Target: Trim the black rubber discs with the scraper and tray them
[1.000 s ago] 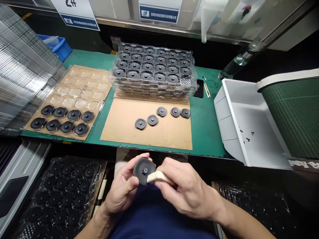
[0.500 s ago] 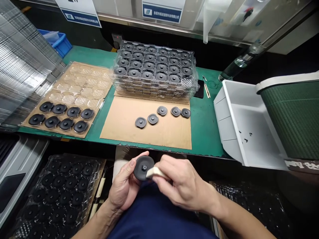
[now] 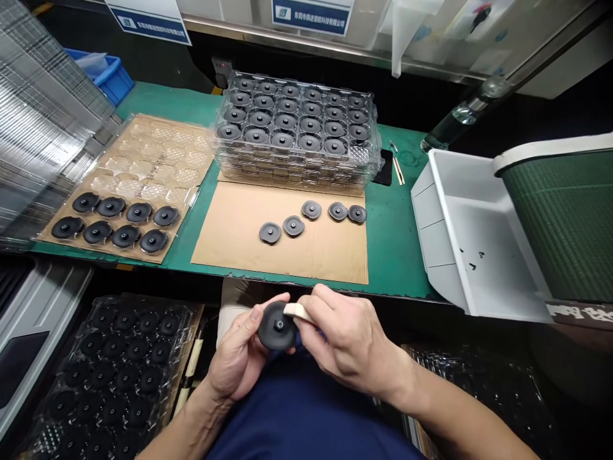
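Note:
My left hand [image 3: 242,354] is closed around the edge of a round black plastic part [image 3: 276,335] with a small raised stub at its centre, held over my lap below the table edge. My right hand [image 3: 342,335] pinches a small cream-coloured block [image 3: 297,311], whose tip touches the upper right rim of the part. What the block is made of I cannot tell. Beyond my hands, several similar black parts [image 3: 294,225] lie loose on a cardboard sheet [image 3: 239,246].
A stack of clear trays [image 3: 292,163] filled with black parts stands behind the cardboard. On the left is a partly filled clear tray [image 3: 153,163]. A grey bin [image 3: 438,243] with small black scraps sits at right. Another loaded tray [image 3: 158,367] rests low at left.
The cream block has moved up along the rim of the black part, from its lower right to its upper right. My right hand shifted slightly with it; the left keeps its hold.

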The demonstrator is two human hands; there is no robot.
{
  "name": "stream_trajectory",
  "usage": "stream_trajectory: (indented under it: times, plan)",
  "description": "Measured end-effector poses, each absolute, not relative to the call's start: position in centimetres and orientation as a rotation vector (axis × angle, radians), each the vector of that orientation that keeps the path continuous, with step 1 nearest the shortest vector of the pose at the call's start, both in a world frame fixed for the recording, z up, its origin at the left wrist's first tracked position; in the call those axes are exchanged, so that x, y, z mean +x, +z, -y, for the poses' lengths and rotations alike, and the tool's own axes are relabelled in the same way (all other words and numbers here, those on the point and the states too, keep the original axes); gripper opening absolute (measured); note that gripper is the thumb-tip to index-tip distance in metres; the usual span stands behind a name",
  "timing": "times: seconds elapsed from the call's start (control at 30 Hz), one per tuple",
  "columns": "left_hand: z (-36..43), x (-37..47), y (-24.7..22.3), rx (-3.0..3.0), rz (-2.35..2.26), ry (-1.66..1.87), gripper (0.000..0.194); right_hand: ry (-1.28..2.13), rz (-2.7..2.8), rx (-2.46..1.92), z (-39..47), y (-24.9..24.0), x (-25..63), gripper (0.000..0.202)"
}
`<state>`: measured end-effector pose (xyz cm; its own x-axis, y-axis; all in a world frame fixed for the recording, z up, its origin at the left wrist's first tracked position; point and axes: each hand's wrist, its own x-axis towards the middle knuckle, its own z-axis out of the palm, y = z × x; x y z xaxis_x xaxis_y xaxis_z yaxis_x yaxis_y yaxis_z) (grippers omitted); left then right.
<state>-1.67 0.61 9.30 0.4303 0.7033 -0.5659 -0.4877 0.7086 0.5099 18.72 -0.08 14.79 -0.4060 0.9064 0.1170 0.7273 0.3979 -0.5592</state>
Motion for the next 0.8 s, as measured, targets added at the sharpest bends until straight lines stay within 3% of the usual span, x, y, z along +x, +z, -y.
stream_trajectory:
  times: [0.2, 0.37, 0.6, 0.8]
  plan:
    - [-0.8, -1.2, 9.3, 0.321, -0.811, 0.687, 0.045, 0.493, 2.271, -1.456, 0.4, 14.8, 18.4, 0.018]
    - [-1.0, -1.0, 9.6, 0.278, -0.906, 0.89, 0.04, 0.531, 2.276, -1.498, 1.1, 14.3, 18.0, 0.022]
    - [-0.7, -1.0, 8.6, 0.307, -0.742, 0.658, 0.046, 0.412, 2.344, -1.338, -0.1, 14.8, 18.1, 0.023]
    - [-0.9, -1.0, 8.8, 0.264, -0.871, 0.917, 0.042, 0.38, 2.306, -1.481, -0.2, 14.0, 18.0, 0.023]
